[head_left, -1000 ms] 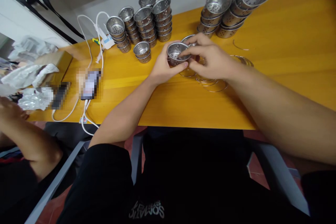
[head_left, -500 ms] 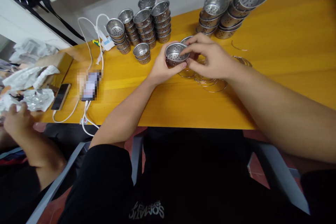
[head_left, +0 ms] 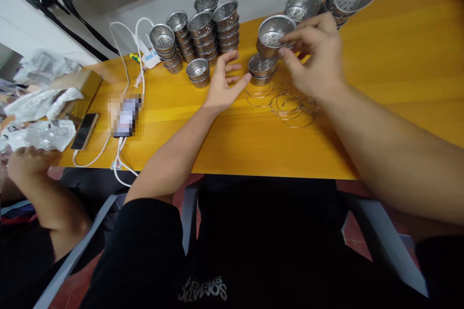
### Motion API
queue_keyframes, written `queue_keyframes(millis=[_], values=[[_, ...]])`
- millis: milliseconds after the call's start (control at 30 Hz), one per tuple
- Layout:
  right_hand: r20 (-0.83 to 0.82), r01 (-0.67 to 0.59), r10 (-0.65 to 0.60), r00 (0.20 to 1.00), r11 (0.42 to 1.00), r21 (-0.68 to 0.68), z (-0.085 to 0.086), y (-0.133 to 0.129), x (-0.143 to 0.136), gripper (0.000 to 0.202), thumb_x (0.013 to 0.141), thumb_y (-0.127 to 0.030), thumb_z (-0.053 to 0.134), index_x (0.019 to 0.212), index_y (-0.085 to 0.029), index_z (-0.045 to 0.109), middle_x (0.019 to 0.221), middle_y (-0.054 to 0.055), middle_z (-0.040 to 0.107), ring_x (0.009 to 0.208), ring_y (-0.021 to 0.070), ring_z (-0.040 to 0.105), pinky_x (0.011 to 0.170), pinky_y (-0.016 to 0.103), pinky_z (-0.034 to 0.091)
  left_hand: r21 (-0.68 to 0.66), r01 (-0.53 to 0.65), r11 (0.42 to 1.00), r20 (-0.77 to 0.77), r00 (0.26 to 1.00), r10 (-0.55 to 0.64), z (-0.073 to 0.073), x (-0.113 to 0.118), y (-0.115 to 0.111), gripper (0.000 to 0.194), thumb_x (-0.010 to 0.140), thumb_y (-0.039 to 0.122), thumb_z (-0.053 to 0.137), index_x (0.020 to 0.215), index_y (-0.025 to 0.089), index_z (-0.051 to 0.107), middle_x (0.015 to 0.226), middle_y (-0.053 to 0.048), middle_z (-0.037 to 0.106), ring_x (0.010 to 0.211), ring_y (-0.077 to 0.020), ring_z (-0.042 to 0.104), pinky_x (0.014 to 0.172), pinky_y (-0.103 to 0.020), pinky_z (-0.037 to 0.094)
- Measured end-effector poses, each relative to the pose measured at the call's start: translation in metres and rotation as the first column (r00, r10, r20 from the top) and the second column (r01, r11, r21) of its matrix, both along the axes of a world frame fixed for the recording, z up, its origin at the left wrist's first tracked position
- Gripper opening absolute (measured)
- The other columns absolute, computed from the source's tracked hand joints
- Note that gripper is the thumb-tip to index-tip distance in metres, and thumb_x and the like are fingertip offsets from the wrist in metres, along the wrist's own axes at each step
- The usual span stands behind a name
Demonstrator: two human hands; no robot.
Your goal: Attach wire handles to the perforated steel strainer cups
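Note:
My right hand [head_left: 315, 53] pinches the rim of a perforated metal cup [head_left: 276, 36], its mouth tipped up toward me. Under that cup, a short stack of similar cups [head_left: 261, 70] stands on the wooden table [head_left: 224, 149]; whether the held cup touches it I cannot tell. My left hand [head_left: 223, 84] is held just left of the short stack, fingers apart and nothing in them. Thin wire rings [head_left: 293, 108] lie loosely in front of the short stack, partly below my right forearm.
Several stacks of cups [head_left: 201, 29] stand at the back left, a two-high stack [head_left: 197, 72] before them. Taller stacks [head_left: 302, 6] are behind my right hand. Phones [head_left: 85, 131] with white cables, a cardboard box [head_left: 87, 89] and another person's hand [head_left: 27, 166] are at the left.
The cup has left my left hand and moved right and back in my right hand. My left hand's fingers have opened, and the short stack and rings show more fully.

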State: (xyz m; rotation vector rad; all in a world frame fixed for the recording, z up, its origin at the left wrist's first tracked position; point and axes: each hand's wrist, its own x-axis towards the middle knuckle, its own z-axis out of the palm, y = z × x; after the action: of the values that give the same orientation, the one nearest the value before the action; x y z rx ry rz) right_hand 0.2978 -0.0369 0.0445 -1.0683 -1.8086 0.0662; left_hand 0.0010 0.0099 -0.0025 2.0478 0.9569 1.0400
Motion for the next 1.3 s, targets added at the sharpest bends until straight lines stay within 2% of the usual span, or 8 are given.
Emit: queue_keyframes(millis=[300, 467, 633, 767, 900, 1067, 1200, 1300], values=[[0.064, 0.015, -0.011, 0.998, 0.998, -0.061, -0.021, 0.01, -0.005, 0.03, 0.123, -0.06, 0.075, 0.142, -0.04, 0.086, 0.143, 0.012, 0.072, 0.129, 0.0385, 0.075, 0.113, 0.068, 0.071, -0.068, 0.072, 0.995, -0.026, 0.997, -0.074, -0.007, 0.001, -0.001, 0.099, 0.107, 0.076, 0.076, 0.183, 0.035, 0.028, 0.198, -0.018, 0.039, 0.181, -0.0409, 0.05, 0.146, -0.064, 0.052], [0.092, -0.024, 0.029, 0.995, 0.998, -0.056, -0.022, 0.01, -0.004, 0.03, 0.121, -0.052, 0.078, 0.144, -0.032, 0.084, 0.14, 0.013, 0.072, 0.118, 0.0343, 0.079, 0.109, 0.063, 0.074, -0.102, 0.14, 0.985, -0.051, 0.988, -0.145, -0.006, 0.003, -0.005, 0.1, 0.106, 0.075, 0.078, 0.183, 0.032, 0.029, 0.198, -0.02, 0.041, 0.187, -0.0428, 0.045, 0.154, -0.071, 0.039], [0.022, -0.073, 0.075, 0.997, 0.994, -0.084, -0.024, 0.01, -0.005, 0.068, 0.115, -0.054, 0.087, 0.174, -0.036, 0.059, 0.164, 0.015, 0.07, 0.132, 0.0361, 0.08, 0.111, 0.061, 0.074, -0.121, 0.158, 0.98, -0.044, 0.985, -0.165, -0.006, 0.003, -0.005, 0.102, 0.106, 0.075, 0.08, 0.183, 0.031, 0.029, 0.198, -0.022, 0.043, 0.189, -0.0426, 0.044, 0.157, -0.07, 0.037], [-0.012, -0.125, 0.125, 0.992, 0.975, -0.185, -0.029, 0.011, -0.006, 0.088, 0.107, -0.053, 0.095, 0.181, -0.038, 0.049, 0.174, 0.016, 0.069, 0.139, 0.0385, 0.078, 0.116, 0.063, 0.073, -0.114, 0.187, 0.976, -0.043, 0.98, -0.193, -0.008, 0.004, -0.005, 0.104, 0.106, 0.074, 0.081, 0.181, 0.026, 0.027, 0.197, -0.027, 0.044, 0.191, -0.0421, 0.043, 0.159, -0.068, 0.036], [-0.047, -0.127, 0.119, 0.992, 0.966, -0.224, -0.033, 0.014, -0.005, 0.082, 0.108, -0.062, 0.092, 0.179, -0.043, 0.055, 0.171, 0.012, 0.072, 0.138, 0.0425, 0.078, 0.114, 0.071, 0.071, -0.112, 0.177, 0.978, -0.055, 0.981, -0.184, -0.007, 0.006, -0.008, 0.102, 0.105, 0.071, 0.084, 0.181, 0.027, 0.031, 0.196, -0.025, 0.047, 0.189, -0.0418, 0.047, 0.157, -0.071, 0.04], [-0.066, -0.093, 0.081, 0.995, 0.974, -0.206, -0.033, 0.016, -0.007, 0.07, 0.113, -0.068, 0.083, 0.176, -0.05, 0.057, 0.169, 0.008, 0.073, 0.14, 0.0415, 0.078, 0.116, 0.071, 0.069, -0.106, 0.134, 0.985, -0.023, 0.99, -0.137, 0.0, 0.009, -0.014, 0.097, 0.103, 0.064, 0.09, 0.178, 0.03, 0.039, 0.194, -0.021, 0.051, 0.183, -0.0403, 0.055, 0.156, -0.07, 0.044], [-0.08, -0.106, 0.094, 0.992, 0.982, -0.154, -0.027, 0.011, -0.009, 0.066, 0.118, -0.064, 0.08, 0.176, -0.04, 0.06, 0.172, 0.012, 0.07, 0.137, 0.0372, 0.079, 0.116, 0.066, 0.071, -0.118, 0.128, 0.985, -0.039, 0.99, -0.133, 0.007, 0.009, -0.02, 0.095, 0.104, 0.061, 0.09, 0.18, 0.03, 0.041, 0.195, -0.02, 0.051, 0.184, -0.0415, 0.053, 0.156, -0.07, 0.044], [-0.051, -0.106, 0.1, 0.994, 0.983, -0.152, -0.023, 0.008, -0.009, 0.054, 0.118, -0.063, 0.08, 0.167, -0.042, 0.07, 0.164, 0.012, 0.073, 0.134, 0.0368, 0.079, 0.112, 0.064, 0.074, -0.115, 0.132, 0.985, -0.049, 0.989, -0.138, 0.009, 0.008, -0.021, 0.095, 0.106, 0.06, 0.088, 0.181, 0.029, 0.039, 0.195, -0.02, 0.049, 0.185, -0.0406, 0.051, 0.156, -0.068, 0.044]])
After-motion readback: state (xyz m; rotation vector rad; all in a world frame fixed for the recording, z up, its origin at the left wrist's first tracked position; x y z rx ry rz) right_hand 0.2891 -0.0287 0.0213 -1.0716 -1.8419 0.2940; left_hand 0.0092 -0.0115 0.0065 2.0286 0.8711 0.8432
